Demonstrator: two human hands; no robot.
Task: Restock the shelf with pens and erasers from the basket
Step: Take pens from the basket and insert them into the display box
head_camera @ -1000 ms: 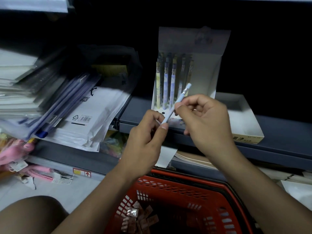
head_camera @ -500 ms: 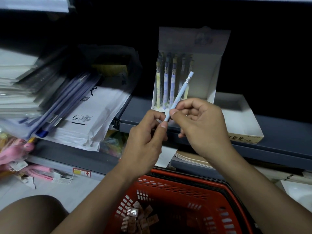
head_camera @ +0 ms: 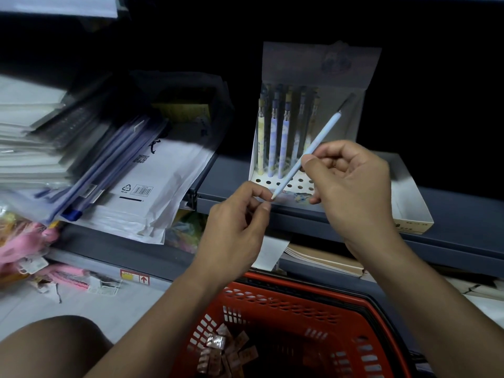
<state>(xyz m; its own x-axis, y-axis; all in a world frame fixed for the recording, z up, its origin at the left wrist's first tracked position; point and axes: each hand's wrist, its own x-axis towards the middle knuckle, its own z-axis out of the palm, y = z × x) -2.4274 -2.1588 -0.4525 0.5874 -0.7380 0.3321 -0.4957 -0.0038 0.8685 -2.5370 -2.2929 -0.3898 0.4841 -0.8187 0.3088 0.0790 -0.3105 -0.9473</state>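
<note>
My right hand [head_camera: 351, 186] pinches a light blue pen [head_camera: 313, 148] that slants from lower left to upper right in front of the white display box [head_camera: 319, 66]. The pen's lower tip sits between the thumb and forefinger of my left hand [head_camera: 237, 222]. Several pens [head_camera: 272, 137] stand upright in the box's perforated base [head_camera: 272, 184] on the grey shelf [head_camera: 450, 214]. Below my arms is the red basket [head_camera: 300, 298] with several small wrapped erasers [head_camera: 223, 350] at its bottom.
A leaning pile of plastic folders and white envelopes [head_camera: 141, 192] fills the shelf to the left. An open white carton [head_camera: 409, 211] sits right of the display box. Notebooks [head_camera: 321, 257] lie on the lower shelf. Pink packaged items [head_camera: 27, 241] lie at far left.
My right hand has shifted right and up, and the pen now sticks out farther above it. My left hand has stayed at the pen's tip.
</note>
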